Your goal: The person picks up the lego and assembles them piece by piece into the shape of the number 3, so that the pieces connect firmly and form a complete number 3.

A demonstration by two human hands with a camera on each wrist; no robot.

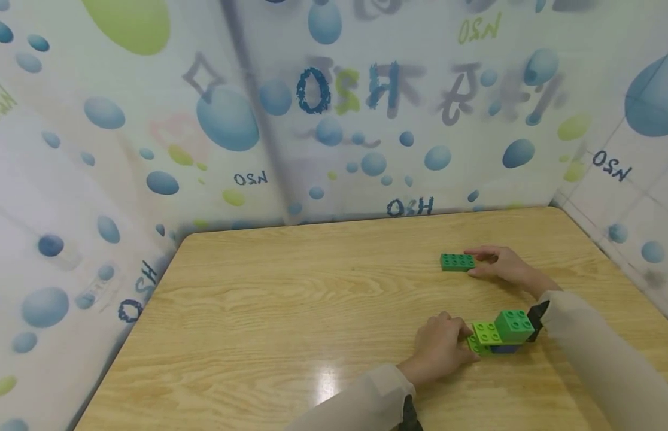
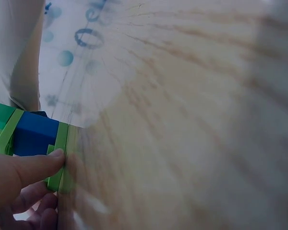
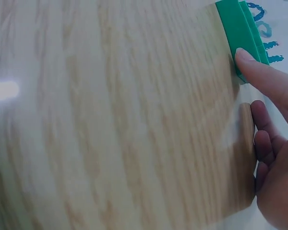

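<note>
A stack of toy building bricks point(image 1: 514, 326) stands on the table at the right front, with light green plates, a blue brick point(image 2: 36, 133) between them and a green brick on top. My left hand point(image 1: 440, 346) grips its left end, the thumb point(image 2: 41, 167) against the low light green plate point(image 2: 61, 146). Farther back, a darker green eight-stud brick point(image 1: 455, 262) lies flat. Its right end is pinched by my right hand point(image 1: 503, 267); in the right wrist view the thumb presses the long side of this brick point(image 3: 237, 33), and the other fingers curl low by the tabletop.
The wooden table point(image 1: 269, 299) extends far to the left of both hands. Patterned curtain-like sheets point(image 1: 334, 161) with blue and green drops stand along its back and sides. The right forearm sleeve point(image 1: 609, 359) passes close beside the stack.
</note>
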